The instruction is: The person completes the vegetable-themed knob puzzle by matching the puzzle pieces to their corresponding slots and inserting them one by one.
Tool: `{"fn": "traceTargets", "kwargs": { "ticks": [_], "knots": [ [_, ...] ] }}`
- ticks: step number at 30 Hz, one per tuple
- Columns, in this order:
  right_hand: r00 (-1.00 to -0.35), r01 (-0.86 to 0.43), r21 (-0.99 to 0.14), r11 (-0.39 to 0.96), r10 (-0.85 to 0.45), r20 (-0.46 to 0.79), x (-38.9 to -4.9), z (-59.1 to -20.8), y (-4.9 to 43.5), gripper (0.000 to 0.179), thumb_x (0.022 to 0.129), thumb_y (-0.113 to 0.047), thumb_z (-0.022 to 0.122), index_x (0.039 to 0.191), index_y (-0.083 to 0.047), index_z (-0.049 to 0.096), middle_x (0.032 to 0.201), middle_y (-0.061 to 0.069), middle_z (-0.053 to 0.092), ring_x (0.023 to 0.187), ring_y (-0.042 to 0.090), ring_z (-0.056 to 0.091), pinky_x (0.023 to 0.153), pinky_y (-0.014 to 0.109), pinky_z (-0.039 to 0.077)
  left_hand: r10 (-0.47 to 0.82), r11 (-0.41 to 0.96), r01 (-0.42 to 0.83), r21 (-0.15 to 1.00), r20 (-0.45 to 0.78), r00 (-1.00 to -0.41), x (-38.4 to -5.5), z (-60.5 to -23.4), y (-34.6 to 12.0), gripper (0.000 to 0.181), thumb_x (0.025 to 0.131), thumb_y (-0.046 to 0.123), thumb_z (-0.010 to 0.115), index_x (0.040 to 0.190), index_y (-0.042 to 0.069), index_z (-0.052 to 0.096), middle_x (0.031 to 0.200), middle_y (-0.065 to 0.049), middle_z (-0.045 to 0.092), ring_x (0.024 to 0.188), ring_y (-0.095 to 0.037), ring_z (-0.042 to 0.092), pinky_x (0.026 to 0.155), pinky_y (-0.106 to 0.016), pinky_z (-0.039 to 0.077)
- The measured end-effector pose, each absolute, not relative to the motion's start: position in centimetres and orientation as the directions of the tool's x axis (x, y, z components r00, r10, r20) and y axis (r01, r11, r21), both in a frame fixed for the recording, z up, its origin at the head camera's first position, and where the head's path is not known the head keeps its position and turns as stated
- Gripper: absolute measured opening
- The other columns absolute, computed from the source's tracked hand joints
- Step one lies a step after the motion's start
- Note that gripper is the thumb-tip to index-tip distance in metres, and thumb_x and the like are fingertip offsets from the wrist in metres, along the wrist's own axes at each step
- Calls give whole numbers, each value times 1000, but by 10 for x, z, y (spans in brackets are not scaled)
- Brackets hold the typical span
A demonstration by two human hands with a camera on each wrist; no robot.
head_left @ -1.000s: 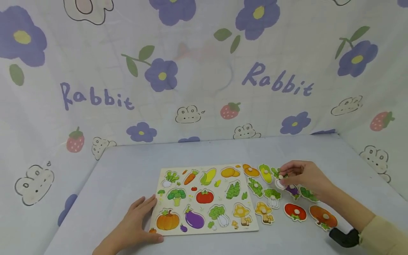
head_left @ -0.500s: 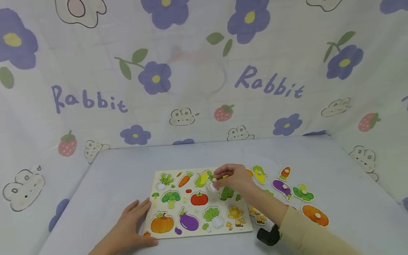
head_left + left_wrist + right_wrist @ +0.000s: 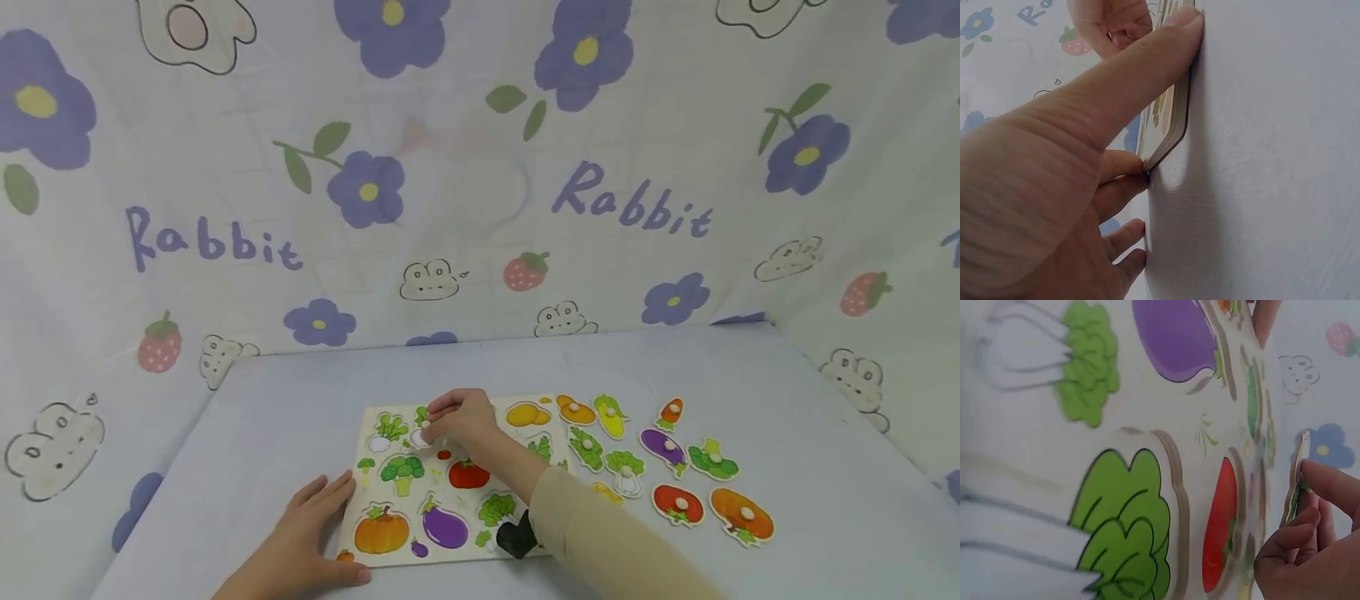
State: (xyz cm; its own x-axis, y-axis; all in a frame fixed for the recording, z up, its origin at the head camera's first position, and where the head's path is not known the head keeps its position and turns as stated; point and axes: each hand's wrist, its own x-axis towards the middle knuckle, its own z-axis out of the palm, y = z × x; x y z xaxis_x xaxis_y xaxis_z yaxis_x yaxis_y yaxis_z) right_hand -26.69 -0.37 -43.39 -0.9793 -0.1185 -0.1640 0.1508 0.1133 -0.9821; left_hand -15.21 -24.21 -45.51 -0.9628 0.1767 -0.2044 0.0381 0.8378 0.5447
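A white-and-green turnip puzzle piece (image 3: pixel 420 439) is pinched by its knob in the fingers of my right hand (image 3: pixel 472 429). The hand is over the back left part of the puzzle board (image 3: pixel 442 557), just right of the printed turnip (image 3: pixel 379 443). In the right wrist view the turnip piece (image 3: pixel 1298 464) stands nearly edge-on, apart from the board. My left hand (image 3: pixel 300 537) touches the board's front left corner. Its thumb (image 3: pixel 1129 78) lies along the front edge, with the fingers spread by the left edge. My right forearm hides part of the board.
Several knobbed pieces lie right of the board, among them a corn (image 3: pixel 611 417), a carrot (image 3: pixel 671 412), an eggplant (image 3: pixel 663 448), a broccoli (image 3: pixel 714 459), a tomato (image 3: pixel 678 505) and a pumpkin (image 3: pixel 741 514). A printed curtain (image 3: pixel 480 200) rises behind the table.
My right hand has carried the turnip piece leftward from the pile of loose pieces, across the board to its back left. The left hand has stayed at the board's corner.
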Motion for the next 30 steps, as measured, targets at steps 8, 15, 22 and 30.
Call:
{"fn": "traceTargets", "kwargs": {
  "ticks": [8,15,22,30],
  "knots": [
    [-981,138,-982,132,-121,-154,-276,-446,-11,28,73,6,83,97,4,69,82,9,66,71,22,64,70,35,58,196,822,56,567,-190,-962,-154,-459,-242,119,52,62,89,150,12,44,156,-2,34,144,-38,14,107,-67,24],
    [-988,91,-967,238,-103,-119,-277,-453,-22,26,71,-1,87,90,-3,70,76,4,67,65,19,63,53,29,51,246,797,128,590,-123,-961,-152,-458,-245,117,54,59,90,148,8,45,156,-5,35,143,-39,15,109,-65,21],
    [-984,13,-975,224,-168,-52,-275,-456,-39,23,71,0,87,88,1,71,72,4,67,63,18,63,57,27,54,275,774,162,613,-95,-957,-150,-462,-248,116,56,58,90,148,5,44,156,-7,35,143,-42,15,109,-66,20],
    [-978,24,-975,222,-199,-69,-279,-452,-59,20,73,1,86,87,-1,71,72,2,66,66,15,62,63,24,56,263,778,164,607,-77,-962,-151,-461,-252,116,56,58,90,148,5,44,156,-7,35,143,-42,15,108,-67,21]
  ]
}}
